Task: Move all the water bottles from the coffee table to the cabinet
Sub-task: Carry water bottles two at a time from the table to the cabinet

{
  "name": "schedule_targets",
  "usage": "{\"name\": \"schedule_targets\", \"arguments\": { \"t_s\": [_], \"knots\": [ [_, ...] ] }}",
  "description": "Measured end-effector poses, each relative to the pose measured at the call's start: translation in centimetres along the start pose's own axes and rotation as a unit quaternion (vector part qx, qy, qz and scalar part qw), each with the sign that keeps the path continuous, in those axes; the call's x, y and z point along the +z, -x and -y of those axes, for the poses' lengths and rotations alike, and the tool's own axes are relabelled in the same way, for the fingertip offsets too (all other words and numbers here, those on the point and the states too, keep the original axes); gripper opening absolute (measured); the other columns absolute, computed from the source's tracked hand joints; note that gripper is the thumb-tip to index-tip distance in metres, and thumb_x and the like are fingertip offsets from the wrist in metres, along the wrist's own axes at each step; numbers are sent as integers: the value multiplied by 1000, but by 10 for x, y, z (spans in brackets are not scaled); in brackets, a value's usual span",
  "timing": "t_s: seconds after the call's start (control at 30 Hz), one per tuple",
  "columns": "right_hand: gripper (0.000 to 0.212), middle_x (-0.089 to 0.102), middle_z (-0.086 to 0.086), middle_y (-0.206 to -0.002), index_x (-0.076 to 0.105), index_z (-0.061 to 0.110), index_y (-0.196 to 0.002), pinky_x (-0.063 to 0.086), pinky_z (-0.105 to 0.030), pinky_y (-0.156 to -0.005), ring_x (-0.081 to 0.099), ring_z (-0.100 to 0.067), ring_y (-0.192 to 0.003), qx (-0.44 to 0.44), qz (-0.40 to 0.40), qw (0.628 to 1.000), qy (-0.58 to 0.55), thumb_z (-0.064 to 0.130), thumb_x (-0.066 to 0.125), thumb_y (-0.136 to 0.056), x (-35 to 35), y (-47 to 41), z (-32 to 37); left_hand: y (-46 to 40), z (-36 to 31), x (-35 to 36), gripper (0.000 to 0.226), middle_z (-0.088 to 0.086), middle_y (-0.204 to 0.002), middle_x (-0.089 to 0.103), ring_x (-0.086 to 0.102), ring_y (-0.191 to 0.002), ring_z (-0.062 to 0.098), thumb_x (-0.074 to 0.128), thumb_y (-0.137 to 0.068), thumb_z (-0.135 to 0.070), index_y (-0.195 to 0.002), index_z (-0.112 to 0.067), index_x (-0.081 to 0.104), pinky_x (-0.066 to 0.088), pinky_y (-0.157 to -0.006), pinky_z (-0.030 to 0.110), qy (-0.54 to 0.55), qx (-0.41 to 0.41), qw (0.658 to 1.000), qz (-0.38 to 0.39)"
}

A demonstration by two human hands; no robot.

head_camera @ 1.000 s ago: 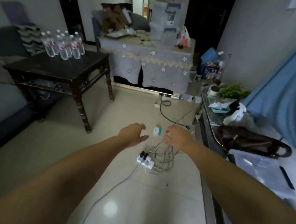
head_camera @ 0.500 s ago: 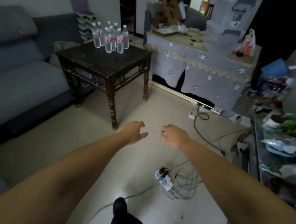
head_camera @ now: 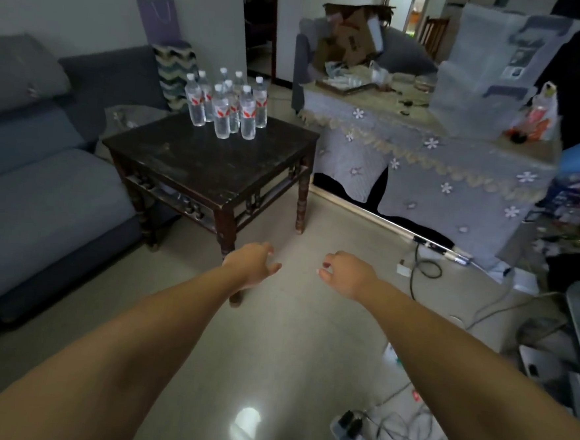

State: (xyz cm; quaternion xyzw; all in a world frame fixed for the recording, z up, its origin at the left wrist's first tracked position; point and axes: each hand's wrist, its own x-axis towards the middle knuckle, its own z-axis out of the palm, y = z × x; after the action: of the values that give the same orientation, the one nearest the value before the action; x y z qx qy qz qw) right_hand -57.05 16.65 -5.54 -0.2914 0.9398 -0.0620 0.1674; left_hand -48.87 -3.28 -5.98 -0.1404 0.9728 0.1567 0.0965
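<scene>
Dim living room, pale tiled floor point(head_camera: 179, 315). Dark coffee table point(head_camera: 183, 157) beside grey sofa point(head_camera: 44, 182); bottles point(head_camera: 226, 105) clustered upright at its far corner. Left hand point(head_camera: 249, 268) and right hand point(head_camera: 346, 273) outstretched over floor, fingers loosely curled, holding nothing, well short of bottles.

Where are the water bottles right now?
The water bottles stand clustered on the dark coffee table's far corner, upper left in the head view, beside the grey sofa.

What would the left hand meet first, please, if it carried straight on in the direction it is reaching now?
Probably the near corner leg of the coffee table: the left hand shows right below it in the picture. Depth is unclear.
</scene>
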Motion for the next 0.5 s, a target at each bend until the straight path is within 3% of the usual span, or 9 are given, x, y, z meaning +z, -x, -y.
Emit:
{"name": "schedule_targets", "arguments": {
  "t_s": [0.23, 0.5],
  "knots": [
    [44, 52, -13, -134, 53, 11, -133, 42, -34, -98, 53, -31, -121, 8, 6, 1000, 6, 37, 42, -100, -37, -126, -15, -121, 17, -27, 48, 11, -132, 56, 54, -121, 27, 51, -95, -42, -134, -14, 49, 45, -99, 37, 0, 21, 1000, -8],
    [42, 62, -18, -120, 62, 5, -116, 47, -37, -96, 58, -33, -112, -38, 7, 999, 1, 38, 44, -100, -106, -336, -40, -309, 49, -82, 43, 10, -125, 59, 57, -114, 28, 54, -93, -43, -127, -16, 53, 47, -93, 38, 29, -56, 998, -26]
  ]
}}
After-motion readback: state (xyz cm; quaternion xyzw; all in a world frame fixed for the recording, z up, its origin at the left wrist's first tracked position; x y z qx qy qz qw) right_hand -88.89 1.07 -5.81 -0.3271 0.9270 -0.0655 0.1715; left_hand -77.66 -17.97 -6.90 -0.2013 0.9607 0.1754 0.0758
